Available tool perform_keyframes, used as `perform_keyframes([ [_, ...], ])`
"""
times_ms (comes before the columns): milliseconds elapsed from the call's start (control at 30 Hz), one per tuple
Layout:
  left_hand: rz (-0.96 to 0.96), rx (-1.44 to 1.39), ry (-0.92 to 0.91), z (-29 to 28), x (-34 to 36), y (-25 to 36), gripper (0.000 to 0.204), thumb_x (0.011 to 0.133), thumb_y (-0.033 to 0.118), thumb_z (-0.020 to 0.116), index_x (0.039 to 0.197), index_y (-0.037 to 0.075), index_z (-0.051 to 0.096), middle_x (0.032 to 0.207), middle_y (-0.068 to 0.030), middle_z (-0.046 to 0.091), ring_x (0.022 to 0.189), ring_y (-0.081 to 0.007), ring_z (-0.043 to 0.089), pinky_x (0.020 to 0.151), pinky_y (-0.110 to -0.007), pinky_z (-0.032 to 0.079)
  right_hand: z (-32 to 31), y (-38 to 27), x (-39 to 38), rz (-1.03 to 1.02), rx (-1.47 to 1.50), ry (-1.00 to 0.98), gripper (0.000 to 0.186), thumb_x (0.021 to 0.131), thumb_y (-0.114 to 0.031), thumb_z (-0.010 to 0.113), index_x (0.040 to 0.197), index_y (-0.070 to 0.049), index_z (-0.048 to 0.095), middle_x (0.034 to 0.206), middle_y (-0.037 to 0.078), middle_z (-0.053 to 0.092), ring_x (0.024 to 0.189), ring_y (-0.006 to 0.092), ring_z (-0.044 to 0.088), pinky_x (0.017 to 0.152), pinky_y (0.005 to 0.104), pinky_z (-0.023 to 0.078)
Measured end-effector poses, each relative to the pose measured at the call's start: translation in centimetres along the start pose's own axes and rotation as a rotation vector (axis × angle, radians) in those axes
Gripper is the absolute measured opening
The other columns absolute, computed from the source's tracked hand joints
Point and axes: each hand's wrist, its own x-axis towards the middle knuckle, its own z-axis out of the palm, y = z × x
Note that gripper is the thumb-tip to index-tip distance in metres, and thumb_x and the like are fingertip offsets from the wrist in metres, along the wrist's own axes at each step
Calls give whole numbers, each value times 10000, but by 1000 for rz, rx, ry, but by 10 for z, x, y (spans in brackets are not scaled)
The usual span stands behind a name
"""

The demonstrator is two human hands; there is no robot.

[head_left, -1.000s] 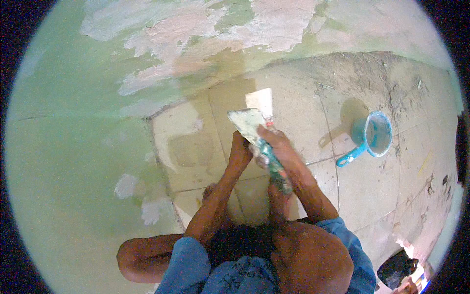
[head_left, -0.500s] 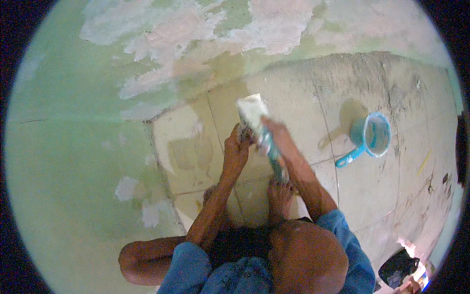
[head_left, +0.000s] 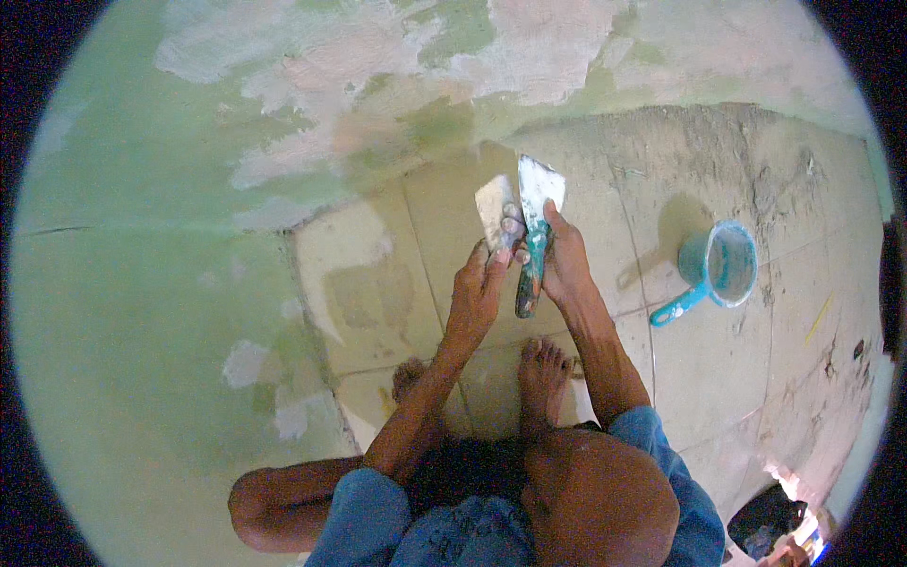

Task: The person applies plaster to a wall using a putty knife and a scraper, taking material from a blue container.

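Note:
In my right hand (head_left: 565,253) is a putty knife (head_left: 541,181) with a wide pale metal blade and a worn green handle smeared with white. Its blade points away from me, tilted slightly. A second scraper (head_left: 492,204), with a cream-coloured blade, sits between the fingers of my left hand (head_left: 475,291); its grip is mostly hidden. The two blades stand side by side, a small gap between them. Fingertips of my right hand show between the two tools, close to the left hand's thumb.
To the right, a blue dipper (head_left: 707,266) with a handle stands on the tiled floor (head_left: 699,378), whitish residue inside. Ahead and left rises a green wall (head_left: 142,312) with pale filler patches (head_left: 378,57). My bare feet (head_left: 543,378) are below my hands. A dark bag-like item (head_left: 763,522) lies lower right.
The putty knife in my right hand, blurred and overlapping the other scraper before, has moved right and turned more upright. The two blades are now apart.

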Motion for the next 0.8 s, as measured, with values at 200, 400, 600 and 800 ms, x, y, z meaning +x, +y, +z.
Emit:
perform_keyframes([
  [200,-61,-378,-64,1,10,8,360,904,241,514,1159,-9,471,1009,-89,580,959,-161,543,705,-311,498,-1,-1,0,168,160,-123,336,936,-315,443,1032,1,503,830,89,588,619,134,547,419,210,427],
  [400,-294,-479,-168,-12,17,5,408,841,207,595,1130,-23,422,1016,-124,563,915,-190,591,747,-325,542,-16,4,5,118,-5,-23,315,927,-310,467,981,-5,525,735,54,567,564,124,530,412,224,434],
  [600,-322,-490,-26,-17,22,33,370,829,178,598,1134,11,474,1031,-96,586,898,-205,603,758,-339,537,-55,-27,20,-195,-98,369,312,913,-337,485,878,-39,572,587,11,533,428,145,490,411,255,425],
  [800,-94,-106,-114,-13,25,0,310,817,155,595,1055,-30,521,977,-138,630,870,-251,630,758,-335,513,-35,28,-19,23,-834,194,355,888,-358,510,765,-35,592,610,20,560,471,108,497,448,248,406],
])
